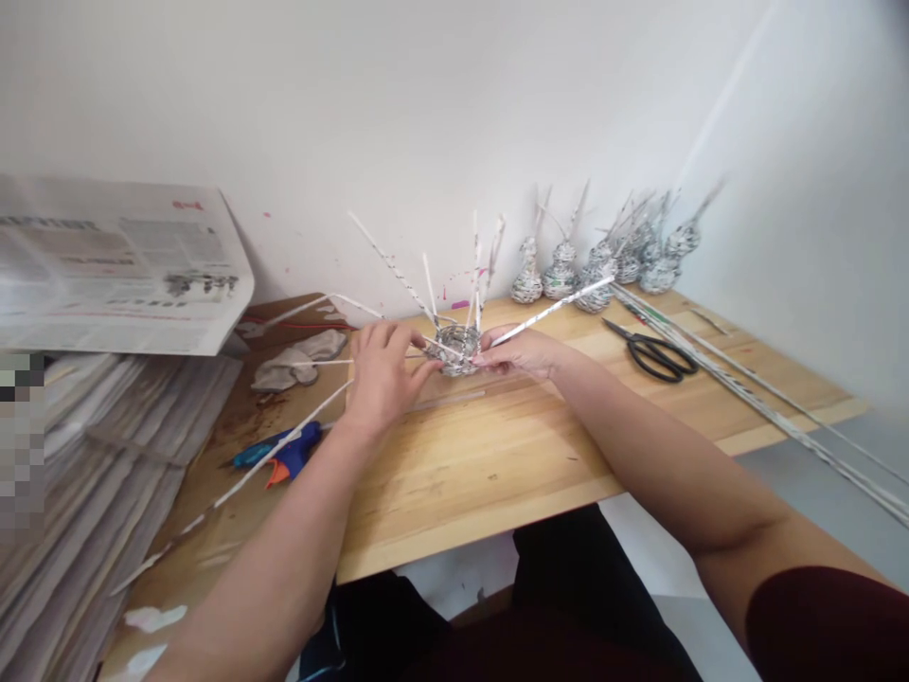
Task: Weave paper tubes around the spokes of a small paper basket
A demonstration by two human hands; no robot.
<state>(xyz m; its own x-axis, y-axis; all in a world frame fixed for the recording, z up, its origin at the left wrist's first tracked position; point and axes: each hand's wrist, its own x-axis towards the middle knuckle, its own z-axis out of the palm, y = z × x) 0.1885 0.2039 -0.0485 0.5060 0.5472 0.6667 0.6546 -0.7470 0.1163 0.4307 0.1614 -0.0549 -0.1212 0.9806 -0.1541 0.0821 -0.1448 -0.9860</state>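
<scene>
A small round basket [458, 365] woven from rolled newspaper rests on the wooden board, with several upright paper spokes [474, 256] rising from it. My left hand [383, 374] grips its left side, thumb low at the front and fingers curled over the top. Several more paper strips fan out to the left from under this hand. On the right side, my right hand [522, 352] is closed, its fingertips pinching at the basket's wall and a rolled paper strip [554, 311] that points up to the right. Exactly what lies between the fingertips is partly hidden.
Black scissors [657, 355] and long paper rolls [753, 393] lie right. Several woven gourd shapes [593, 284] stand by the wall. A blue glue gun [288, 450] and a pale glove [298, 362] lie left, near stacked newspapers [106, 474] and an overhanging newspaper sheet [120, 270].
</scene>
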